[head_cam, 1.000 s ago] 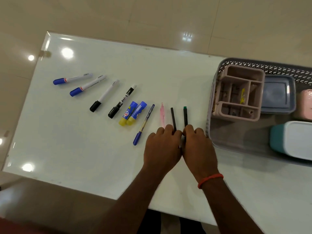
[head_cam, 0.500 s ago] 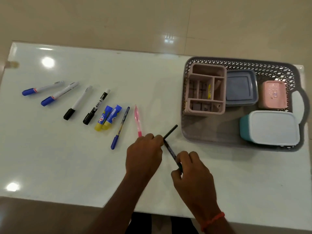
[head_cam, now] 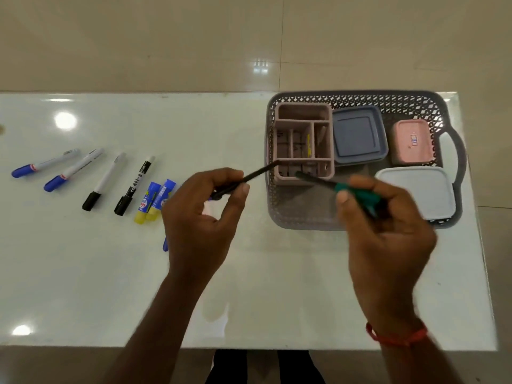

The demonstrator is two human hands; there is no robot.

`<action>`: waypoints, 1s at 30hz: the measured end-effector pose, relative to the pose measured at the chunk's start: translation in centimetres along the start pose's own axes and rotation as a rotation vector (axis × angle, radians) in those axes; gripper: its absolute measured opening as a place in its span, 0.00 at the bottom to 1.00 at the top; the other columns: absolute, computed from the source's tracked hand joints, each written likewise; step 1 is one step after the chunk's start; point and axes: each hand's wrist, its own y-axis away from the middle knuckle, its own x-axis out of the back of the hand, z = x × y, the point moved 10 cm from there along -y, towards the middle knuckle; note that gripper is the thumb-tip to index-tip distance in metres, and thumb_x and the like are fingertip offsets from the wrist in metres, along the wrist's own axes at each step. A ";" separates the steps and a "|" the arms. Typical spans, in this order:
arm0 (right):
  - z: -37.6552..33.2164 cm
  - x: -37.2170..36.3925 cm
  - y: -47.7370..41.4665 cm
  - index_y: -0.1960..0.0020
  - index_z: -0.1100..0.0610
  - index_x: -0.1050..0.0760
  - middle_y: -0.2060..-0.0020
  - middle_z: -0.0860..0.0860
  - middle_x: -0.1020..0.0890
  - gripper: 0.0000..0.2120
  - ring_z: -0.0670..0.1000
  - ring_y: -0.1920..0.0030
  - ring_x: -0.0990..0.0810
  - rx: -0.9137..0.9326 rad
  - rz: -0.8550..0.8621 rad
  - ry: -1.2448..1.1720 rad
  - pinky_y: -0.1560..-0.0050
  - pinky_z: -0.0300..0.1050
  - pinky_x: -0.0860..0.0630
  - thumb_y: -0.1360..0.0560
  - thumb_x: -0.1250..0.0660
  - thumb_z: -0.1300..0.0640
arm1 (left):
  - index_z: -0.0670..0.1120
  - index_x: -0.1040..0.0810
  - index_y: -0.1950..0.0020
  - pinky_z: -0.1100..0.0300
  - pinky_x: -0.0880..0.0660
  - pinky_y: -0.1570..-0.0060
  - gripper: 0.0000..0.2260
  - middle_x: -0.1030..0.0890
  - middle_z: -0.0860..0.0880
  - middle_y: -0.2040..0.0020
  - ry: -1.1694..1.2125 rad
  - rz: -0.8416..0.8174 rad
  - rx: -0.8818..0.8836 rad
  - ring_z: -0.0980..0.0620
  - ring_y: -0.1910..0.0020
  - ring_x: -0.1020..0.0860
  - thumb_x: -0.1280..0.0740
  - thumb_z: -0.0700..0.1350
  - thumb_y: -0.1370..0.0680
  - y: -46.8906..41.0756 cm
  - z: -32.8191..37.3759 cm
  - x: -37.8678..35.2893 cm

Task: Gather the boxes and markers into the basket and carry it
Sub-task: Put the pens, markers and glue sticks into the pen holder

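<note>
Both hands have lifted off the table and swung toward the basket, which holds a pink organizer, a grey-blue box, a pink box and a white-lidded box. The left hand pinches a black pen whose far end reaches the organizer. The right hand grips a green pen over the basket floor. Markers lie well left.

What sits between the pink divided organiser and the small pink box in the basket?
A blue-grey lidded box sits between the organiser and the small pink box, inside the basket; the head view shows it.
</note>
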 end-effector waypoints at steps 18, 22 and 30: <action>2.7 -1.2 -6.3 0.46 0.60 0.18 0.54 0.53 0.16 0.10 0.47 0.53 0.17 0.097 -0.035 0.125 0.53 0.34 0.22 0.22 0.29 0.55 | 0.47 0.15 0.51 0.66 0.22 0.61 0.06 0.17 0.55 0.59 -0.008 -0.073 -0.033 0.58 0.63 0.19 0.24 0.48 0.25 -2.0 1.9 -6.8; 4.5 -2.1 -6.6 0.45 0.60 0.17 0.53 0.53 0.16 0.10 0.47 0.53 0.17 0.064 -0.064 0.146 0.51 0.34 0.21 0.23 0.29 0.55 | 0.46 0.14 0.50 0.62 0.21 0.61 0.08 0.15 0.51 0.58 -0.084 -0.139 -0.042 0.55 0.63 0.19 0.25 0.49 0.25 -2.1 1.0 -9.2; 6.5 -3.7 -6.4 0.41 0.57 0.18 0.51 0.54 0.16 0.13 0.47 0.54 0.18 0.038 -0.142 0.221 0.50 0.32 0.22 0.24 0.28 0.55 | 0.47 0.14 0.48 0.53 0.20 0.59 0.13 0.15 0.50 0.57 -0.272 -0.221 -0.113 0.51 0.60 0.19 0.28 0.56 0.24 -2.6 0.4 -12.9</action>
